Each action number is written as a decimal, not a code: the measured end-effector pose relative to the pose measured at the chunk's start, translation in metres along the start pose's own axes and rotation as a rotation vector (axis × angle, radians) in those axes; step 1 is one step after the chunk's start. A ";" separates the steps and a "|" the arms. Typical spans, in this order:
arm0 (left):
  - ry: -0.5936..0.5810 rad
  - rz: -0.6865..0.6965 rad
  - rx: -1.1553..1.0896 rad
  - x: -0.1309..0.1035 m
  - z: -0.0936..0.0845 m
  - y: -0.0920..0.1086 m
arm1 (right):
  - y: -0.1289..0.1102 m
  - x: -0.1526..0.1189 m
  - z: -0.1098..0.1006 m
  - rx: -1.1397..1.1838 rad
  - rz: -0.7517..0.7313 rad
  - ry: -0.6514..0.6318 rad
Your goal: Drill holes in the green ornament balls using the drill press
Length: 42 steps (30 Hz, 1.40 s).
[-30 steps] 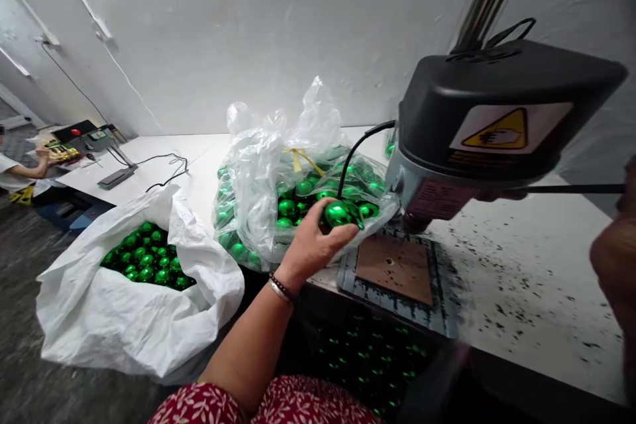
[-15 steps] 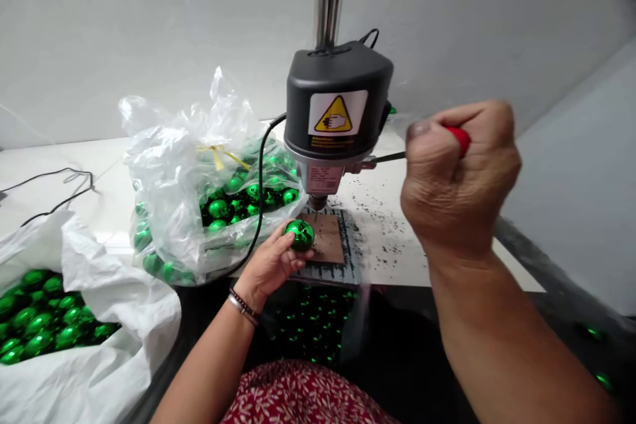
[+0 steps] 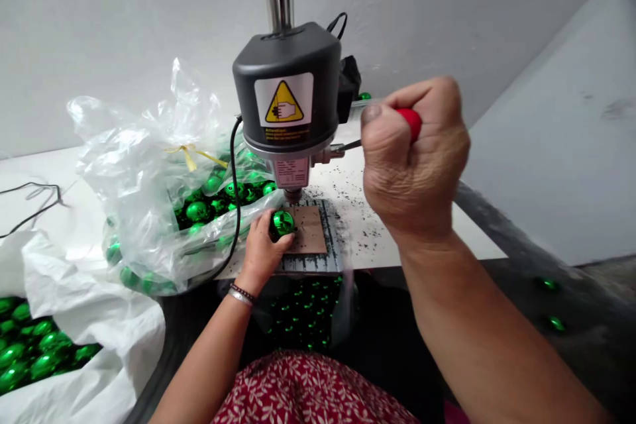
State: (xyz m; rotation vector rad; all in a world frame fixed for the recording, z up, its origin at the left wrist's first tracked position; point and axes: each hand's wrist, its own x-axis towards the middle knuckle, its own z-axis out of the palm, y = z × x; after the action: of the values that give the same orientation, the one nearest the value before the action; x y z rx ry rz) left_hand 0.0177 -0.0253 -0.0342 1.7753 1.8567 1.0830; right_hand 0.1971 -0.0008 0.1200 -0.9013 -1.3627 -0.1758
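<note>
A shiny green ball (image 3: 283, 222) is held in my left hand (image 3: 263, 245), thumb on the near side and fingers round the left. It sits over the brown board (image 3: 312, 230) on the drill press's base, right below the chuck (image 3: 293, 195). My right hand (image 3: 417, 152) is wrapped round the red knob (image 3: 410, 123) of the feed lever, to the right of the drill press (image 3: 287, 93). The drill bit is too small to make out against the ball.
A clear plastic bag (image 3: 144, 199) of green balls stands left of the press, with a black cable (image 3: 236, 205) beside it. At lower left, a white sack (image 3: 114, 318) holds more. Dark shavings (image 3: 365, 232) litter the table. Green balls (image 3: 554, 323) lie on the floor at right.
My left hand has brought the ball from the board's near left side to under the chuck and turned over it. My right hand still grips the knob. The view has shifted right.
</note>
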 end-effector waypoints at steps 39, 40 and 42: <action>-0.165 0.019 -0.097 0.004 0.005 0.014 | -0.006 0.001 -0.006 -0.012 0.099 -0.105; -0.162 0.027 -0.102 0.004 0.006 0.013 | -0.006 0.001 -0.006 -0.016 0.102 -0.114; -0.164 0.008 -0.106 0.004 0.008 0.012 | -0.006 0.000 -0.007 -0.026 0.105 -0.124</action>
State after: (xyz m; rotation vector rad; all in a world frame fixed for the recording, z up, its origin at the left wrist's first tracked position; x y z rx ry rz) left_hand 0.0310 -0.0205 -0.0295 1.7567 1.6659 0.9875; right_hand 0.1988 -0.0094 0.1233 -1.0167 -1.4266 -0.0581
